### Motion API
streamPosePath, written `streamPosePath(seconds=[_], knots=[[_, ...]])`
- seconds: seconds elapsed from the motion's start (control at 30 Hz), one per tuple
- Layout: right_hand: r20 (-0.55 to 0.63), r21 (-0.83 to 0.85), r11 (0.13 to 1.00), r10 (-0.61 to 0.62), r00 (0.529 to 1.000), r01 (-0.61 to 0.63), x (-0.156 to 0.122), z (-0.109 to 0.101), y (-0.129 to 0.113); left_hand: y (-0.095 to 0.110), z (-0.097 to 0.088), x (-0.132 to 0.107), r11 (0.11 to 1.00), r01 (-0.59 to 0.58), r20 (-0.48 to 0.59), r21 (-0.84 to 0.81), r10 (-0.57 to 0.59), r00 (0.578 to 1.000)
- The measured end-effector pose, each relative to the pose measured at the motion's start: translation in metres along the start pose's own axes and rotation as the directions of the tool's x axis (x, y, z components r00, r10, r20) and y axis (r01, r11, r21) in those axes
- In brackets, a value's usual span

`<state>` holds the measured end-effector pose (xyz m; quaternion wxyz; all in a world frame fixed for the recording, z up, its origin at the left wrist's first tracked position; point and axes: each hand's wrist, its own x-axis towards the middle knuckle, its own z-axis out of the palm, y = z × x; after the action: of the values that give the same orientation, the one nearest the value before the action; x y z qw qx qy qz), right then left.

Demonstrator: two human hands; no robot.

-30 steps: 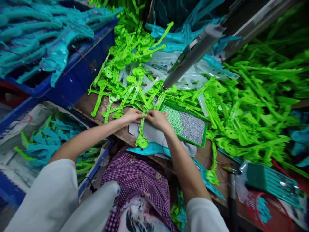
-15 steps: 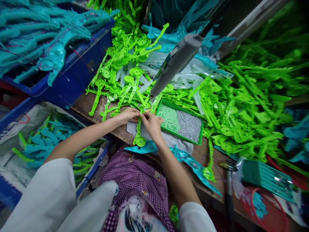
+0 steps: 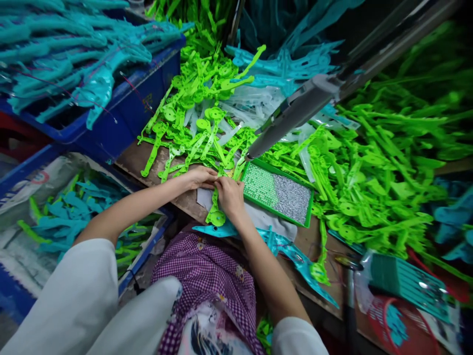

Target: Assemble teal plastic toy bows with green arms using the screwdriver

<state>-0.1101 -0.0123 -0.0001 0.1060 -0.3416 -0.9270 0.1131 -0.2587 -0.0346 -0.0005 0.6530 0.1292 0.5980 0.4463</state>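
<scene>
My left hand (image 3: pixel 202 178) and my right hand (image 3: pixel 230 195) meet over the near edge of the bench, fingers pinched on a bright green plastic arm (image 3: pixel 217 217). Its round end points toward me, while the fingers hide its middle. Just beyond my right hand hangs a grey electric screwdriver (image 3: pixel 286 118), tilted, its tip near the green parts and held by neither hand. Right of the right hand lies a green tray (image 3: pixel 309 217) of small silvery pieces, probably screws. A blue plastic part (image 3: pixel 271 239) lies under my right forearm.
Piles of green plastic parts (image 3: pixel 343 182) cover the bench (image 3: pixel 136 160) at the back and right. At the left stand a blue crate (image 3: pixel 148 74) of blue parts and a lower lined crate (image 3: pixel 22 251). A hammer (image 3: pixel 349 291) and a teal holder (image 3: pixel 410 281) lie at the right.
The screwdriver has swung to the right, away from my fingers. My right hand has turned and its fingers have drawn in against the left hand's. The view has shifted slightly.
</scene>
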Motion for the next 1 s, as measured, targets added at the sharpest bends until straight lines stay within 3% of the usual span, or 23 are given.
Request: streamPosePath(seconds=[0.3,0.67,0.83,1.0], knots=[[0.149,-0.320,0.930,-0.138,0.979,0.180,-0.017,-0.011,-0.003,0.002,0.001,0.000,1.000,0.015,-0.005,-0.021,-0.015,1.000],[0.235,-0.300,0.926,-0.161,0.958,0.230,-0.015,-0.015,-0.008,0.002,0.005,-0.003,1.000,-0.018,-0.031,0.023,0.018,0.999],[0.145,-0.105,0.990,-0.077,0.986,0.093,-0.029,-0.014,-0.001,-0.003,0.004,-0.001,0.997,-0.066,-0.049,0.043,0.068,0.996],[-0.020,0.140,0.976,0.170,0.985,-0.165,-0.037,-0.015,0.006,-0.008,0.004,-0.001,0.988,-0.129,-0.040,0.080,0.132,0.990]])
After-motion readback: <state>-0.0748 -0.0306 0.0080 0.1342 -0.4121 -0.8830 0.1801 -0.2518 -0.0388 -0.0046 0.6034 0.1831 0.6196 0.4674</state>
